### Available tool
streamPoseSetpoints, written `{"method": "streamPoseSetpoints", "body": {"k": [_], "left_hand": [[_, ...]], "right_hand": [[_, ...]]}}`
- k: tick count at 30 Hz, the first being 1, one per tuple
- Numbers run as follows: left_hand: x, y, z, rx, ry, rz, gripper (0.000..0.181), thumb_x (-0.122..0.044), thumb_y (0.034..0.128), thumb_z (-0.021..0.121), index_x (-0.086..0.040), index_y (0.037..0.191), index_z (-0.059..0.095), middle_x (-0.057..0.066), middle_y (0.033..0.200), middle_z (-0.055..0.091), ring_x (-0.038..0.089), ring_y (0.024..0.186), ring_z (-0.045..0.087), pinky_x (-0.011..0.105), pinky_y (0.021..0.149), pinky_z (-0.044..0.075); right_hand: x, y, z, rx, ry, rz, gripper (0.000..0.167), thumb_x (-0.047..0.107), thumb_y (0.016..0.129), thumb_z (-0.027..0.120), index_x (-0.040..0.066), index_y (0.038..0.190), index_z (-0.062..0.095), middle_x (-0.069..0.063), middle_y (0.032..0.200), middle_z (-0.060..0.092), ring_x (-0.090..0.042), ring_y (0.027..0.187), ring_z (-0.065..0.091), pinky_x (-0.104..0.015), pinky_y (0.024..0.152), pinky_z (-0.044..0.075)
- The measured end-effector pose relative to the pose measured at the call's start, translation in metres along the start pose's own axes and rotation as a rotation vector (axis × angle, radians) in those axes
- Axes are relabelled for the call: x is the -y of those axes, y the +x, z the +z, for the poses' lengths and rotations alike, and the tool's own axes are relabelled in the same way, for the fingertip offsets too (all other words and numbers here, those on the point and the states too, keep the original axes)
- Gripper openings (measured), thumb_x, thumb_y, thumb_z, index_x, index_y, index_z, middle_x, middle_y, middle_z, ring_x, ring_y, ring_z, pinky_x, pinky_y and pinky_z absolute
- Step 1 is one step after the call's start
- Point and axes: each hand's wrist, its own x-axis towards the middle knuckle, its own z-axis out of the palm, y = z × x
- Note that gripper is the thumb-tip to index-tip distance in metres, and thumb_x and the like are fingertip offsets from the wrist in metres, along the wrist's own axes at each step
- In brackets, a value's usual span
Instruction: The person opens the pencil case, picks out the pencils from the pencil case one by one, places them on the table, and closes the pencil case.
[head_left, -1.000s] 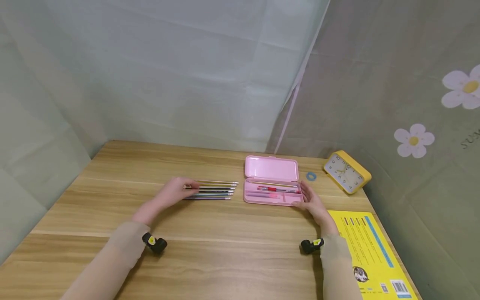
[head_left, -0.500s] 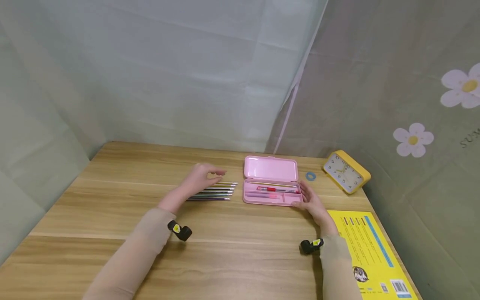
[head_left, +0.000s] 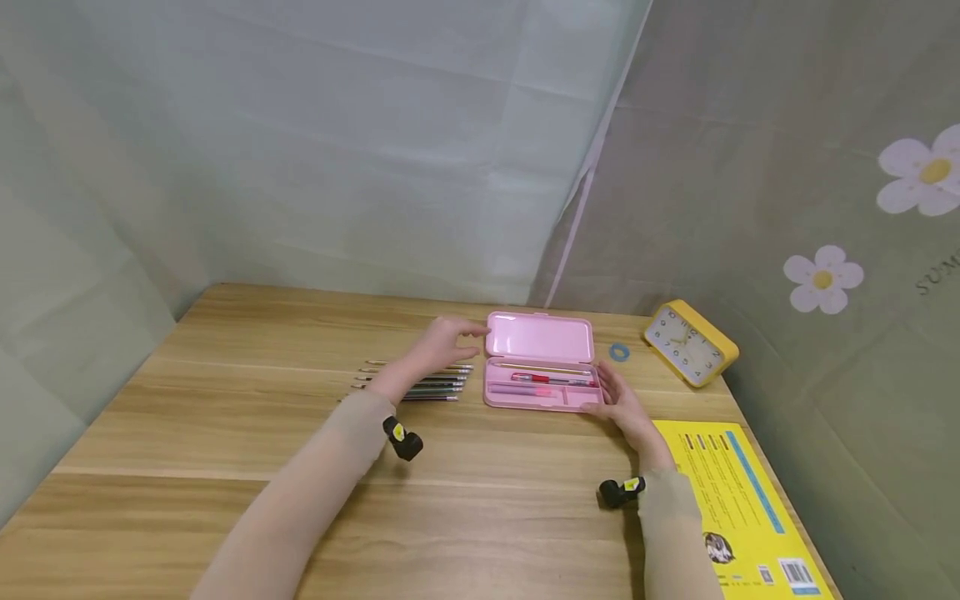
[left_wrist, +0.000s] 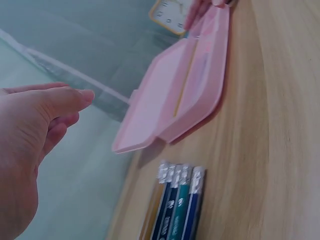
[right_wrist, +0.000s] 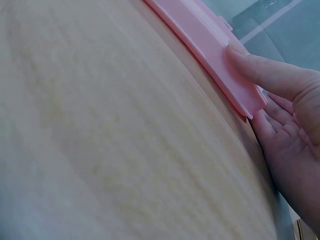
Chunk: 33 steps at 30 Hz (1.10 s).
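A pink pencil case point(head_left: 540, 336) lies open on the table, its lid folded back. Inside are a yellow pencil point(head_left: 543, 367), a red-capped pen point(head_left: 534, 378) and a pale purple-and-pink pen point(head_left: 522, 389). My right hand point(head_left: 628, 414) holds the case's right end, thumb against the front wall in the right wrist view and fingers around the end. Just left of the lid is my left hand point(head_left: 444, 343), thumb and fingers apart with nothing between them; whether a fingertip touches the lid I cannot tell. Below it lie several striped and dark pencils point(left_wrist: 177, 205) side by side, partly hidden by that hand and wrist.
Behind the case's right end lies a small blue ring point(head_left: 619, 352). A yellow alarm clock point(head_left: 690, 343) stands near the table's right edge. Nearer to me, a yellow book point(head_left: 738, 500) lies partly under my right forearm. Cloth curtains point(head_left: 375, 167) hang behind the table.
My left hand has left the row of pencils, moving right and slightly away from me to the lid's left edge. The right hand and the case keep their places.
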Motion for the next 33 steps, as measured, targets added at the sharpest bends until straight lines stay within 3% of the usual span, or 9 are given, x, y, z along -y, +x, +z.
{"method": "streamPoseSetpoints", "body": {"k": [5, 9, 13, 15, 22, 28, 33], "left_hand": [[0.001, 0.011, 0.014, 0.028, -0.013, 0.006, 0.034, -0.003, 0.0828, 0.074, 0.002, 0.116, 0.069, 0.018, 0.114, 0.071, 0.033, 0.105, 0.067, 0.043, 0.095, 0.055], [-0.001, 0.017, 0.023, 0.079, -0.051, -0.033, 0.035, -0.003, 0.0839, 0.073, 0.002, 0.118, 0.067, 0.017, 0.117, 0.070, 0.032, 0.103, 0.067, 0.041, 0.091, 0.056], [-0.003, 0.022, 0.031, 0.117, -0.014, -0.032, 0.035, -0.004, 0.0845, 0.072, 0.001, 0.119, 0.068, 0.016, 0.115, 0.071, 0.028, 0.094, 0.068, 0.037, 0.084, 0.058], [-0.003, 0.024, 0.034, 0.141, 0.008, -0.026, 0.035, -0.004, 0.0850, 0.072, 0.000, 0.119, 0.068, 0.015, 0.116, 0.071, 0.026, 0.097, 0.069, 0.034, 0.087, 0.058], [0.000, 0.026, 0.047, 0.189, 0.021, -0.019, 0.032, -0.006, 0.0883, 0.069, 0.002, 0.119, 0.068, 0.016, 0.114, 0.071, 0.027, 0.103, 0.069, 0.034, 0.091, 0.057], [0.002, 0.025, 0.057, 0.232, -0.003, -0.048, 0.034, -0.007, 0.0875, 0.071, 0.002, 0.121, 0.067, 0.016, 0.117, 0.070, 0.027, 0.108, 0.068, 0.035, 0.096, 0.055], [0.002, 0.025, 0.061, 0.237, 0.023, -0.032, 0.034, -0.008, 0.0873, 0.071, 0.000, 0.120, 0.067, 0.014, 0.118, 0.070, 0.025, 0.109, 0.068, 0.034, 0.097, 0.054]], "right_hand": [[-0.001, 0.001, -0.001, -0.001, -0.013, 0.000, 0.097, -0.010, 0.082, 0.068, 0.000, 0.156, 0.006, -0.019, 0.163, 0.011, -0.033, 0.151, 0.013, -0.043, 0.123, 0.012], [-0.004, 0.002, -0.003, 0.001, -0.014, -0.003, 0.097, -0.009, 0.082, 0.068, 0.001, 0.156, 0.006, -0.019, 0.163, 0.011, -0.033, 0.151, 0.013, -0.042, 0.123, 0.012], [-0.004, 0.002, -0.003, 0.000, -0.031, -0.004, 0.098, -0.006, 0.082, 0.070, 0.002, 0.156, 0.006, -0.019, 0.163, 0.011, -0.033, 0.151, 0.013, -0.042, 0.123, 0.013], [-0.004, 0.002, -0.003, -0.003, -0.039, -0.001, 0.099, -0.005, 0.082, 0.071, 0.003, 0.156, 0.007, -0.019, 0.163, 0.012, -0.034, 0.151, 0.014, -0.042, 0.123, 0.015], [-0.006, 0.001, -0.002, -0.004, -0.029, 0.005, 0.099, -0.005, 0.081, 0.071, 0.002, 0.156, 0.006, -0.019, 0.163, 0.011, -0.034, 0.151, 0.014, -0.042, 0.123, 0.015], [-0.005, 0.001, -0.002, -0.005, -0.034, 0.004, 0.101, -0.004, 0.081, 0.073, 0.001, 0.156, 0.006, -0.020, 0.163, 0.011, -0.035, 0.151, 0.013, -0.043, 0.123, 0.015], [-0.003, 0.001, -0.002, -0.005, -0.028, 0.008, 0.100, -0.005, 0.081, 0.072, 0.001, 0.156, 0.006, -0.019, 0.163, 0.011, -0.034, 0.151, 0.013, -0.043, 0.123, 0.015]]}}
